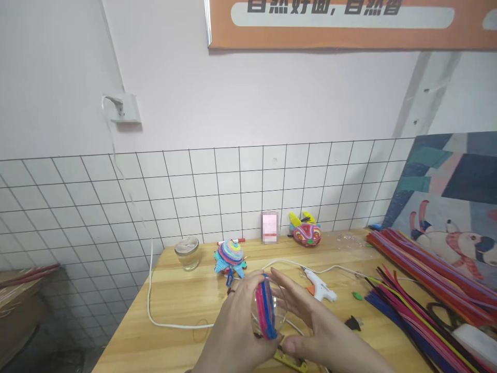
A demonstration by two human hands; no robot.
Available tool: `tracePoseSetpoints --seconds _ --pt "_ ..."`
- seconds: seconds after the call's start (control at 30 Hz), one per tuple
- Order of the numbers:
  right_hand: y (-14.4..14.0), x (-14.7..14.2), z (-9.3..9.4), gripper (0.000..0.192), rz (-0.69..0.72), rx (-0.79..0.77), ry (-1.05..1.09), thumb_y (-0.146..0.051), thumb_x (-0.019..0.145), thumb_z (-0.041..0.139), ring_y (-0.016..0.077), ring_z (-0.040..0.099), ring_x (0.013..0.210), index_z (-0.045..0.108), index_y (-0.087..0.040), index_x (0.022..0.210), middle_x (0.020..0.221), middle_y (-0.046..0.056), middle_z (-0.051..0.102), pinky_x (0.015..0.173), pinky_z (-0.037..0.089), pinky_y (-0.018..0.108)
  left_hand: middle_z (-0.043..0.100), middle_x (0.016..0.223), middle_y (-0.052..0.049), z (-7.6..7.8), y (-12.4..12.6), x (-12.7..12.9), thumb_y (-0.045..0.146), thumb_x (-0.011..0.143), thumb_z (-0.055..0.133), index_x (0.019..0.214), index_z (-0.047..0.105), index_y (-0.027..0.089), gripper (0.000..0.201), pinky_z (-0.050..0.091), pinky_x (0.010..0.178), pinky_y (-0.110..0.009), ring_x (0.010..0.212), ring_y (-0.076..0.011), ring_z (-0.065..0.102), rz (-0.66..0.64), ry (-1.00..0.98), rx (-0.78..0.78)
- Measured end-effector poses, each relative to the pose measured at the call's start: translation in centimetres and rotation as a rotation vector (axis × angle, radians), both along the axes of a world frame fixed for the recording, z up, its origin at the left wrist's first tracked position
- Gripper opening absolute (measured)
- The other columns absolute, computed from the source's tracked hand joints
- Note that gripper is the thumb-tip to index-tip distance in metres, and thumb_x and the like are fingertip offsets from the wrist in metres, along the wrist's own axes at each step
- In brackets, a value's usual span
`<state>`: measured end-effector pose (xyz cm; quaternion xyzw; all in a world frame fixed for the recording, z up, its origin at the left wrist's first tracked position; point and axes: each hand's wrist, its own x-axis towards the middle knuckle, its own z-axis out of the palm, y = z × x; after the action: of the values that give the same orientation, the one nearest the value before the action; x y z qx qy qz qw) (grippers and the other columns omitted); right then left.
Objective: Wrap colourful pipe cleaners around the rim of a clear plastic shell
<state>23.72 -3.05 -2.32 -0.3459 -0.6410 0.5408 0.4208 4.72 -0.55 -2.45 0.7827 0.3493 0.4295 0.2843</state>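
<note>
Between my hands is a clear round ball (278, 313), banded with pink and blue pipe cleaners (265, 311). My left hand (235, 329) is closed around its left side, with the thumb near the bottom. My right hand (314, 324) curves about the right side, its fingertips at the top and its thumb low. Just beyond stand a turtle-like figure (230, 255) coiled from coloured pipe cleaners and a white glue gun (320, 285) with an orange part. Below the ball, a yellow tool (291, 361) is partly hidden by my hands.
Bundles of pipe cleaners (404, 316) lie at the right, beside a white box-like object (476, 342). Toward the wall are a glass jar (187, 254), a phone-like rectangle (269, 228) and an animal-face figure (306, 233). A white cord (174, 326) runs across the wooden table (155, 352).
</note>
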Motion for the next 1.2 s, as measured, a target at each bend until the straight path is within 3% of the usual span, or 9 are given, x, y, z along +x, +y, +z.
tracePoseSetpoints --seconds 0.1,0.23,0.4,0.53,0.7,0.93,1.2 --pt "0.6 -0.6 -0.8 0.097 -0.024 0.007 0.074 -0.044 0.068 0.08 0.0249 0.039 0.133 0.027 -0.022 0.145 0.147 0.016 0.04 0.109 0.032 0.039 0.051 0.138 -0.018 -0.6 0.1 0.9 0.01 0.061 0.062 0.134 0.039 0.015 0.077 0.039 0.101 -0.052 0.127 -0.0337 0.045 0.018 0.212 0.098" --pt "1.2 -0.9 -1.9 0.09 -0.03 -0.039 0.18 -0.044 0.067 0.08 0.0257 0.054 0.119 0.034 -0.023 0.141 0.134 0.015 0.055 0.103 0.04 0.042 0.049 0.14 -0.021 -1.3 0.2 1.5 0.018 0.066 0.06 0.14 0.027 0.009 0.081 0.041 0.1 -0.05 0.127 -0.0327 0.046 0.089 0.259 0.099" --pt "1.2 -0.1 -2.6 0.09 0.049 -0.001 0.216 -0.039 0.065 0.083 0.0227 0.041 0.132 0.035 -0.032 0.141 0.146 0.008 0.044 0.108 0.033 0.039 0.047 0.142 -0.019 -0.9 0.1 1.3 0.019 0.059 0.067 0.144 0.022 0.01 0.097 0.04 0.102 -0.047 0.126 -0.0329 0.046 0.08 0.287 -0.089" --pt "1.2 -0.3 -2.9 0.087 0.006 -0.04 0.179 -0.037 0.069 0.082 0.022 0.04 0.133 0.033 -0.028 0.141 0.152 0.01 0.033 0.11 0.03 0.04 0.044 0.145 -0.018 -0.6 0.1 1.2 0.016 0.058 0.063 0.147 0.016 0.01 0.1 0.039 0.102 -0.045 0.126 -0.031 0.046 0.088 0.285 -0.111" --pt "1.1 -1.0 -3.3 0.076 0.006 -0.068 0.26 -0.038 0.074 0.077 0.0218 0.057 0.114 0.038 -0.033 0.138 0.143 0.008 0.046 0.103 0.038 0.045 0.047 0.142 -0.02 -0.4 0.0 1.5 0.017 0.059 0.059 0.147 0.017 0.007 0.097 0.041 0.099 -0.044 0.123 -0.0304 0.049 0.107 0.29 -0.114" --pt "0.8 -1.5 -3.9 0.06 -0.083 -0.023 0.279 -0.043 0.077 0.073 0.0264 0.051 0.12 0.048 -0.038 0.131 0.142 0.005 0.048 0.103 0.036 0.047 0.056 0.133 -0.019 0.1 -0.3 1.7 0.017 0.057 0.056 0.145 0.024 0.009 0.093 0.042 0.096 -0.046 0.118 -0.0321 0.053 0.13 0.289 -0.125" --pt "0.6 -2.2 -3.4 0.058 -0.023 -0.104 0.41 -0.037 0.078 0.074 0.0259 0.051 0.122 0.048 -0.036 0.13 0.137 0.005 0.051 0.104 0.036 0.043 0.06 0.125 -0.019 0.0 -0.3 1.7 0.02 0.059 0.056 0.143 0.028 0.008 0.089 0.045 0.09 -0.045 0.109 -0.0328 0.056 0.157 0.271 -0.111"
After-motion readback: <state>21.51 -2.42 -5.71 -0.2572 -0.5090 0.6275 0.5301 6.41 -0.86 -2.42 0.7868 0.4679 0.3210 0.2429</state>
